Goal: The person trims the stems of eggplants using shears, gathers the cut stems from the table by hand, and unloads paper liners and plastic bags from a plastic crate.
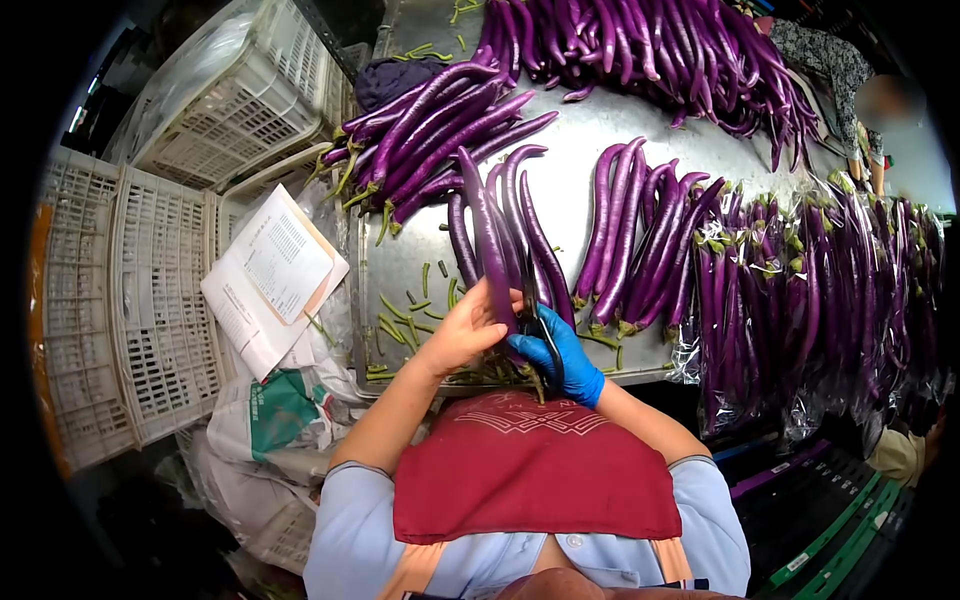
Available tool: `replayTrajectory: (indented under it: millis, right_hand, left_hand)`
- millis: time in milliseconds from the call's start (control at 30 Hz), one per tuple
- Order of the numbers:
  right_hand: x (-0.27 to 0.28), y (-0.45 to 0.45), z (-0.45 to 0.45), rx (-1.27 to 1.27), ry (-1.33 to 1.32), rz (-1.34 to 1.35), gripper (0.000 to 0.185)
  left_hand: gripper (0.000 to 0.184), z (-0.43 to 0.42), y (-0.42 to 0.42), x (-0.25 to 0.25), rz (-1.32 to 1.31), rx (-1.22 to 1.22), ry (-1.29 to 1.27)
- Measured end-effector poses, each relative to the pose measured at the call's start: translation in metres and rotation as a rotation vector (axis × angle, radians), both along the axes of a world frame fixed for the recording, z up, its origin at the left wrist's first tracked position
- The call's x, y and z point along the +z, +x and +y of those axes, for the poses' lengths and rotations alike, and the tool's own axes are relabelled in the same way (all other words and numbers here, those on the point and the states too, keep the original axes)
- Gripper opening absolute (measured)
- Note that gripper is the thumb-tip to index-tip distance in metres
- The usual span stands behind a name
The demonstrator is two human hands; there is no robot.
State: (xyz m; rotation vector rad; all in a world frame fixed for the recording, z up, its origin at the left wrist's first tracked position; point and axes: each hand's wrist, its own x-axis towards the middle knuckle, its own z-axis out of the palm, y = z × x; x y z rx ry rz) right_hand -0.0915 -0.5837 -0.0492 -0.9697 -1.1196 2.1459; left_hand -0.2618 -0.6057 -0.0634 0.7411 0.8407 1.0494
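My left hand (468,326), bare, is closed around a long purple eggplant (484,222), whose stem end points down toward my apron. In a blue glove, my right hand (566,360) grips dark scissors (531,300) right beside that eggplant; the blades are partly hidden. Just beyond my hands, a few loose eggplants (543,246) lie on the metal table (578,128). A pile of eggplants (440,135) with green stems rests to the left, and a row of eggplants (640,240) lies to the right. Cut green stem pieces (405,322) are scattered by my left forearm.
A large eggplant heap (640,45) covers the far side. Eggplants in clear bags (790,300) line the right. White plastic crates (165,300) and printed papers (280,262) stand left. Another person's patterned sleeve (825,55) shows at far right.
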Motion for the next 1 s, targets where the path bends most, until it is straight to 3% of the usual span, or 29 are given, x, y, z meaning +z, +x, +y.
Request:
replayTrajectory:
  millis: [1000]
  right_hand:
    - [-0.01,0.012,0.001,0.02,-0.063,0.083,0.053]
  left_hand:
    - [0.062,0.0,0.011,0.006,0.024,0.029,-0.024]
